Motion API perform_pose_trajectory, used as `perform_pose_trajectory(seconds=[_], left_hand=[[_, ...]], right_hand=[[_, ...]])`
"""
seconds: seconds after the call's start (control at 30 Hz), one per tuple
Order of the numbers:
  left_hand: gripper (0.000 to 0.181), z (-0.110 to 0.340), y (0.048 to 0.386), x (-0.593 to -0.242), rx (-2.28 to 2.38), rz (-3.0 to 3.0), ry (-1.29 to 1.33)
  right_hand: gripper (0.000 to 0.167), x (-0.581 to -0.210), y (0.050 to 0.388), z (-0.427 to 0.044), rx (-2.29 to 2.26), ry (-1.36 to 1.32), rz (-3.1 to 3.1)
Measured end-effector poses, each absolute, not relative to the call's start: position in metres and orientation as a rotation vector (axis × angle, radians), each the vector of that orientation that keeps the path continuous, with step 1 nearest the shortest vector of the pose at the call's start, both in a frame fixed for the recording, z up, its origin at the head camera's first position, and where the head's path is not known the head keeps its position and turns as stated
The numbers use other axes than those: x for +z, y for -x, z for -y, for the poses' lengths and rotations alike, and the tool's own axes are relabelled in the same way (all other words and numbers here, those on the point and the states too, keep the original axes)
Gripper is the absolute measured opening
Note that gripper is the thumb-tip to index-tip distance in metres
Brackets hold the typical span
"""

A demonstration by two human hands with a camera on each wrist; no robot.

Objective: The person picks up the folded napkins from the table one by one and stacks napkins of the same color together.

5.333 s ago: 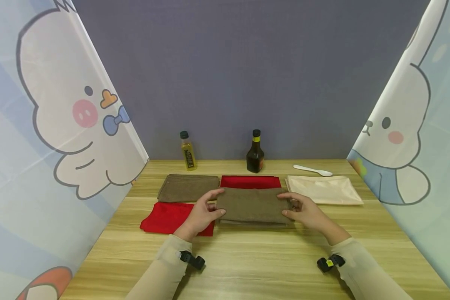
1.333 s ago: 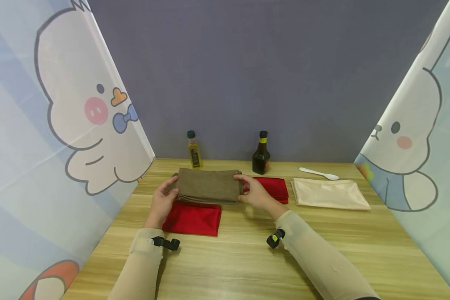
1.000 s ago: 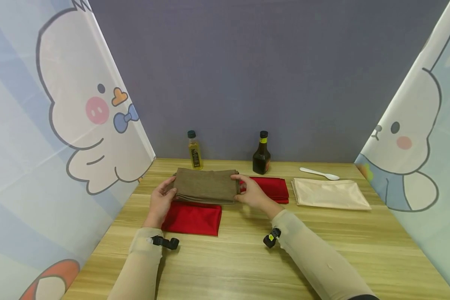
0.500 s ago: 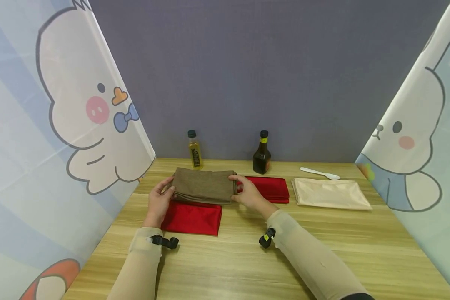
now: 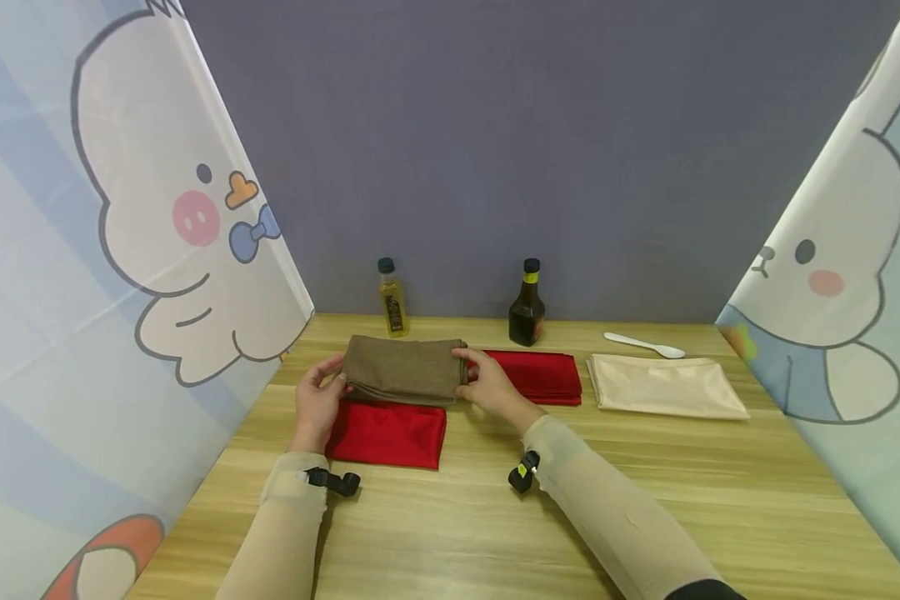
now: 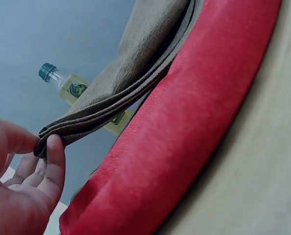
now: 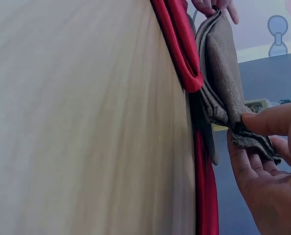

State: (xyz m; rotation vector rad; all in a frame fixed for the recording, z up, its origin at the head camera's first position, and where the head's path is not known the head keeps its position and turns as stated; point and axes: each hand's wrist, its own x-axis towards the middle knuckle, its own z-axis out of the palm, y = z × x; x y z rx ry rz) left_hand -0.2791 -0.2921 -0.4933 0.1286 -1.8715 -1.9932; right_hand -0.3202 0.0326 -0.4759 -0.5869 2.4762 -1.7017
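Note:
A folded brown cloth (image 5: 401, 367) is held between my two hands at the left rear of the table. My left hand (image 5: 318, 407) pinches its left end between thumb and fingers; my right hand (image 5: 492, 390) pinches its right end. In the right wrist view the held cloth (image 7: 223, 58) hangs just above another brown cloth (image 7: 208, 139) lying on the table, which the head view hides. In front lies a folded red cloth (image 5: 390, 435), partly behind my left hand. A second red cloth (image 5: 536, 377) lies right of my right hand's fingers.
A cream folded cloth (image 5: 666, 386) lies at the right, with a white spoon (image 5: 643, 345) behind it. Against the back stand an oil bottle (image 5: 393, 302) with a green cap and a dark sauce bottle (image 5: 527, 307). Printed side panels flank the wooden table (image 5: 570, 517).
Both hands have carried the brown cloth from the middle to the left rear, over where the other brown cloth lay. Over the last second it has drifted slightly further left.

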Motion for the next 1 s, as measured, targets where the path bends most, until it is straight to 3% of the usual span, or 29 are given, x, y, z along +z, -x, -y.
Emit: perform_pose_trajectory(seconds=[0.43, 1.0], left_hand=[[0.039, 0.287, 0.262, -0.465, -2.022, 1.924, -0.184], [0.050, 0.301, 0.279, -0.495, -2.006, 1.970, -0.139]], right_hand=[[0.078, -0.480, 0.330, -0.018, -1.629, 0.554, -2.566], [0.076, -0.484, 0.333, -0.001, -1.542, 0.533, -2.632]])
